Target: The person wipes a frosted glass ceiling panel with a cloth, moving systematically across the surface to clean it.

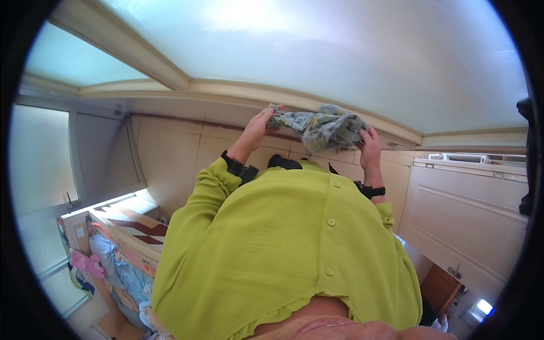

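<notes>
A crumpled grey cloth (327,127) with a yellowish and dark print stretches between my two hands, in front of the frosted panels. My left hand (257,127) has the narrower, twisted end of the fabric between thumb and fingers. At the opposite end, my right hand (371,144) pinches the edge of the wider, bunched part. Parts of the cloth are blurred, and its folds hide its full shape. Both wrists wear black straps, and the sleeves of my lime-green shirt (280,229) reach the forearms.
Close ahead stands a large frosted panel (340,55) in a cream frame (297,93). Beige floor tiles (170,144) lie below. A white panelled door (463,216) is on the right. To the left are a grey door (106,148) and an open cupboard (114,297) with piled clothes.
</notes>
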